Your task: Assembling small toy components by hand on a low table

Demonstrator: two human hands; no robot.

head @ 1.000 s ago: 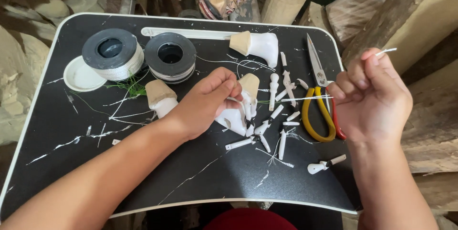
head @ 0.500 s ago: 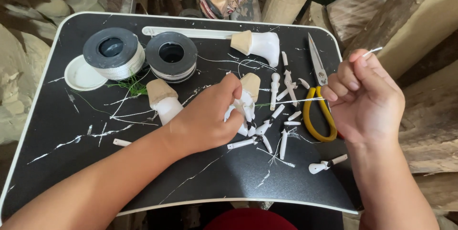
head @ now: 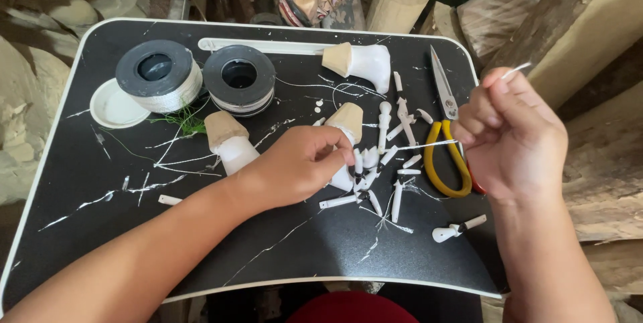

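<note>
My left hand (head: pixel 303 164) rests on the black tray table (head: pixel 281 256), fingertips pinching at a small white plastic piece among several scattered white pieces (head: pixel 385 162), beside a white cone with a tan end (head: pixel 347 122). My right hand (head: pixel 510 137) is raised over the tray's right side, closed on a thin white strand (head: pixel 517 68) that sticks out above the fist; a fine line (head: pixel 429 143) runs from it toward the left hand.
Two spools of white line (head: pixel 159 74) (head: pixel 239 80) and a white lid (head: pixel 110 110) sit at the back left. Yellow-handled scissors (head: pixel 447 137) lie by my right hand. More tan-ended white cones (head: pixel 229 143) (head: pixel 358 63) and a loose white piece (head: pixel 450 230) lie around. Wood blocks (head: pixel 576 22) border the right.
My left hand has slid back and to the left, its fingers now low among the small white pieces. My right hand has hardly moved.
</note>
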